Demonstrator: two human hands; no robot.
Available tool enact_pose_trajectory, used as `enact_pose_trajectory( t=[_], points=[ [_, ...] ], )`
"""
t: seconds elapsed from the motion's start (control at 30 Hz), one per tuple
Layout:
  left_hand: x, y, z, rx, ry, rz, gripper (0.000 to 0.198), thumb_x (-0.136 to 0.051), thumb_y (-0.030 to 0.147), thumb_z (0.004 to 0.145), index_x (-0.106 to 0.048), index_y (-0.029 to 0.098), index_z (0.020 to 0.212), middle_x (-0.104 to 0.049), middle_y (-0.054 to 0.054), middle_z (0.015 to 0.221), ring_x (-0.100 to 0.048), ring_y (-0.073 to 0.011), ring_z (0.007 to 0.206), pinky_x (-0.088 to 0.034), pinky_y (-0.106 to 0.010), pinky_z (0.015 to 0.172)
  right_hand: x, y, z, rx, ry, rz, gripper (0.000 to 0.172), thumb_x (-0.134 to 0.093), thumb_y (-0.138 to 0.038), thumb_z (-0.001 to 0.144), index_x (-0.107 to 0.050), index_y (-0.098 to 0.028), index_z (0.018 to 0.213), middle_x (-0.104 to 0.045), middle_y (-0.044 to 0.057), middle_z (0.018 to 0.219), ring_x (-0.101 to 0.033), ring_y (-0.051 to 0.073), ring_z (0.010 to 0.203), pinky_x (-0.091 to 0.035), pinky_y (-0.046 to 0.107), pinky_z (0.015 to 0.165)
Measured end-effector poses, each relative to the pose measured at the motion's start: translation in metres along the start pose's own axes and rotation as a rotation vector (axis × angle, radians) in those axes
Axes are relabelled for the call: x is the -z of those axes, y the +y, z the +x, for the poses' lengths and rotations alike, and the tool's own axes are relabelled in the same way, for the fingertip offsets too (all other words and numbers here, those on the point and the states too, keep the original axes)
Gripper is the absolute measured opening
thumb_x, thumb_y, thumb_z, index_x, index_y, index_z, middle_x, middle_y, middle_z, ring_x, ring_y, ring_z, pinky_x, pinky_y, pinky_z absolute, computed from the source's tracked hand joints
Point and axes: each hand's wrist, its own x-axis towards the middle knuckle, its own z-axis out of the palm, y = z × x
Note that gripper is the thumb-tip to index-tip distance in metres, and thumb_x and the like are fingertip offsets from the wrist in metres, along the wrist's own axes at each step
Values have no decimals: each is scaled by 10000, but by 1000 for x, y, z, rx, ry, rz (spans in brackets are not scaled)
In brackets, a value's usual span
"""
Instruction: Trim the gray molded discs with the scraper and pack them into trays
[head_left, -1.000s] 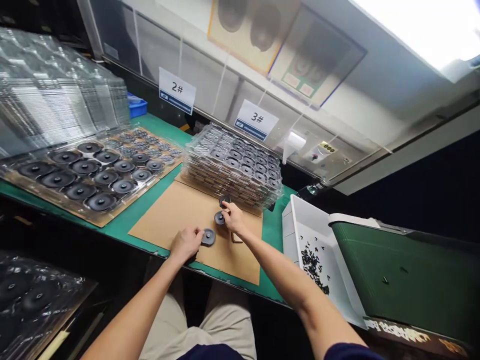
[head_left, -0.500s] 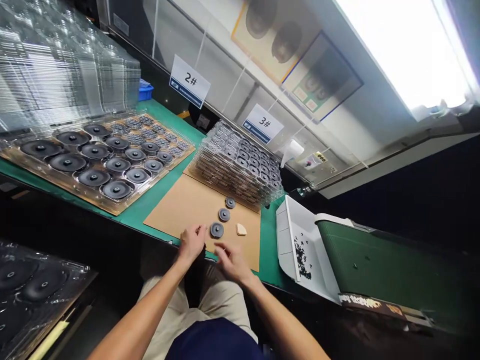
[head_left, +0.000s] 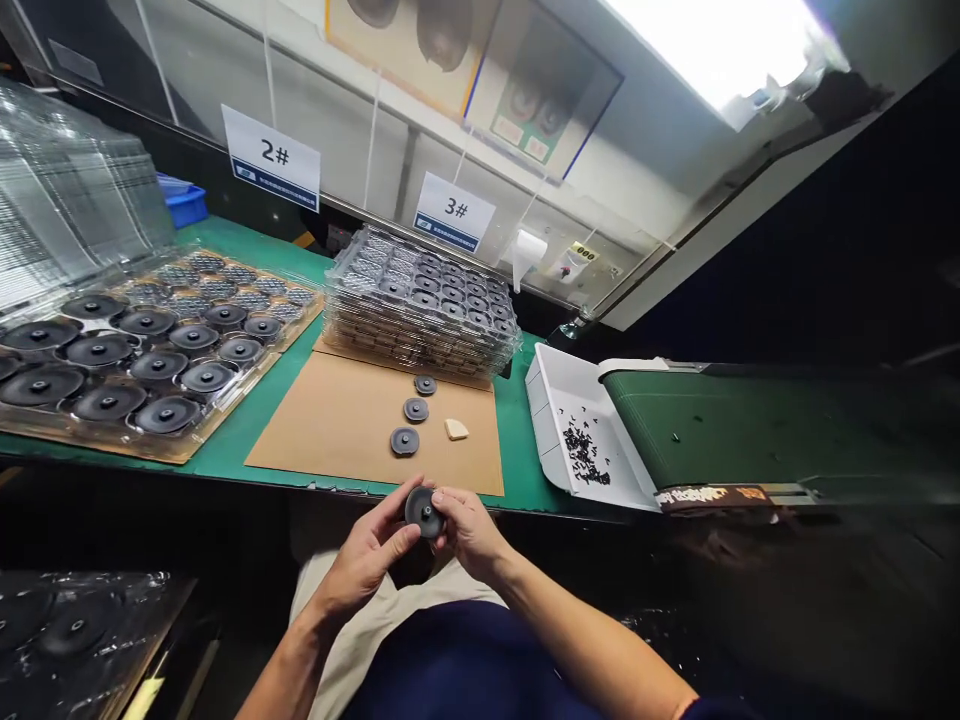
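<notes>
Both hands hold one small dark round disc (head_left: 424,510) over my lap, just in front of the bench edge. My left hand (head_left: 367,552) pinches its left rim and my right hand (head_left: 469,528) pinches its right rim. On the brown cardboard sheet (head_left: 337,420) three similar dark discs (head_left: 415,409) lie in a slanted row, with a small beige wedge (head_left: 456,429) beside them. Behind them stands a stack of clear blister trays (head_left: 420,305) filled with small parts.
A large clear tray of black speaker cones (head_left: 135,355) lies at the left on the green bench (head_left: 517,440). A white bin (head_left: 559,400) with tiny black parts sits at the right, next to a green conveyor belt (head_left: 712,425). Another tray (head_left: 67,630) lies low at left.
Both hands have drawn back from the cardboard to my lap and now hold a disc between them. The three discs stay in their row. The camera has swung to the right.
</notes>
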Motion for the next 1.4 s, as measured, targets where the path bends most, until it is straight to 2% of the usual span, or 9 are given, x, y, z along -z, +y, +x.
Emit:
enact_pose_trajectory(
  t=[0.27, 0.37, 0.47, 0.6, 0.77, 0.97, 1.07, 1.23, 1.4],
  points=[
    [-16, -6, 19, 173, 196, -181, 680, -929, 416, 697, -727, 233, 1320, -698, -168, 1357, -608, -382, 1317, -514, -437, 1107, 45, 5, 28, 40, -66, -129, 631, -477, -782, 911, -641, -175, 859, -612, 24, 679, -593, 141, 556, -516, 267, 559],
    [-17, 2, 19, 219, 310, -200, 679, -941, 387, 681, -729, 262, 1314, -680, -141, 1396, -564, -367, 1375, -532, -380, 1092, 82, 0, 68, 157, 122, -267, 398, -549, -543, 972, -690, -186, 1077, -705, 101, 1025, -673, 222, 967, -561, 351, 850],
    [-22, 11, 15, 207, 387, -217, 639, -924, 394, 704, -733, 277, 1302, -652, -120, 1442, -567, -362, 1372, -545, -386, 1087, 112, 0, 101, 244, 242, -384, 352, -685, -261, 881, -679, -239, 1232, -597, 106, 1407, -486, 268, 1354, -394, 437, 1151],
    [-33, 19, 9, 140, 461, -242, 623, -917, 379, 713, -732, 253, 1294, -662, -127, 1426, -609, -362, 1323, -542, -432, 1099, 126, 15, 117, 253, 294, -425, 206, -640, -200, 895, -730, -226, 1078, -644, 107, 1337, -505, 274, 1329, -327, 467, 1199],
    [-39, 21, 7, 70, 528, -213, 631, -915, 361, 715, -716, 212, 1296, -668, -152, 1408, -600, -338, 1337, -532, -396, 1103, 124, 34, 118, 178, 445, -273, 284, -462, -300, 994, -700, -182, 1097, -699, 111, 1195, -607, 234, 1150, -470, 404, 1062],
    [-48, 22, 15, 64, 577, -153, 607, -932, 324, 693, -734, 209, 1256, -723, -132, 1314, -660, -293, 1261, -545, -336, 1071, 104, 19, 88, 150, 300, 30, 459, -445, -511, 1001, -660, -126, 1133, -708, 93, 952, -675, 151, 748, -540, 234, 595],
    [-57, 24, 20, 58, 578, -107, 596, -938, 304, 688, -740, 230, 1246, -716, -110, 1331, -662, -273, 1254, -564, -309, 1034, 90, -4, 50, 287, 159, 91, 464, -579, -496, 967, -623, -162, 1285, -699, 74, 1002, -684, 150, 779, -575, 244, 630],
    [-76, 29, 31, -14, 558, -58, 558, -931, 289, 711, -746, 250, 1235, -735, -90, 1291, -678, -223, 1218, -550, -251, 1021, 85, -40, -2, 803, 78, -378, 326, -491, -174, 989, -619, -172, 1289, -653, 115, 1139, -624, 191, 1018, -561, 330, 895],
    [-86, 33, 33, -35, 527, -41, 575, -945, 305, 696, -753, 256, 1236, -736, -81, 1287, -679, -228, 1213, -536, -254, 1041, 89, -55, -20, 806, -4, -397, 242, -456, -110, 968, -638, -161, 1120, -610, 70, 955, -565, 176, 899, -518, 298, 829]
  ],
)
